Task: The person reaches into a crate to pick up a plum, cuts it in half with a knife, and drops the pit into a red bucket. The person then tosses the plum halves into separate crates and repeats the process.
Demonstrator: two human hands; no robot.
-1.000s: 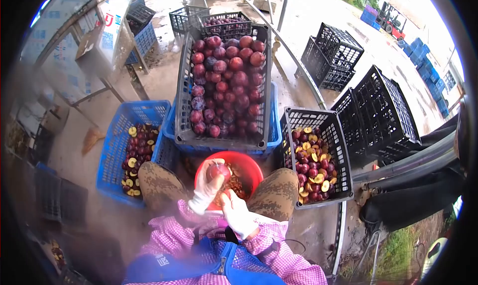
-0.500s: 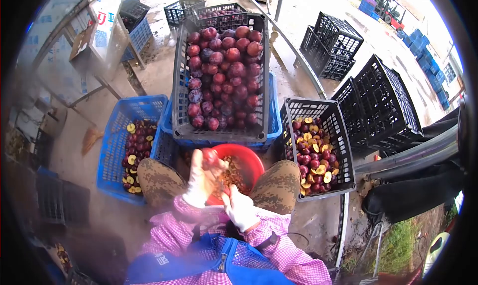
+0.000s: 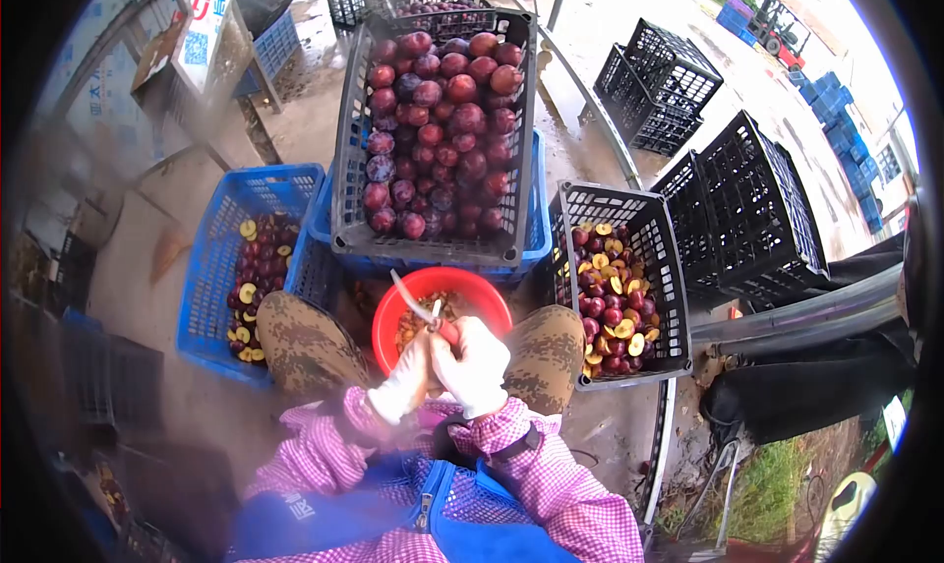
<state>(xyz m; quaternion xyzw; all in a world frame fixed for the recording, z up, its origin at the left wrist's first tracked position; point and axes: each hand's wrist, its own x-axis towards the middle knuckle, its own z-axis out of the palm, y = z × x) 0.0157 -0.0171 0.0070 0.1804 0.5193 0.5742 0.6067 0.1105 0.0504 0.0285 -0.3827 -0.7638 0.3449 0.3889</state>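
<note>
In the head view my right hand, in a white glove, is closed round the red handle of a knife. Its curved blade points up and to the left over the red bowl. A short pale piece stands up beside the blade; I cannot tell what it is. Pressed close against the right hand is my left hand, also gloved, with its fingers closed. Whatever lies in it is hidden. Small brownish-yellow bits lie in the bowl, which stands between my knees.
Whole plums fill a black crate straight ahead, resting on a blue crate. Halved and whole plums lie in a blue crate at left and a black crate at right. Stacked black crates stand beyond, near a metal rail.
My left hand, raised with a plum half a second ago, has come down against my right hand, and the plum no longer shows. The knife blade is now plainly visible, pointing up-left.
</note>
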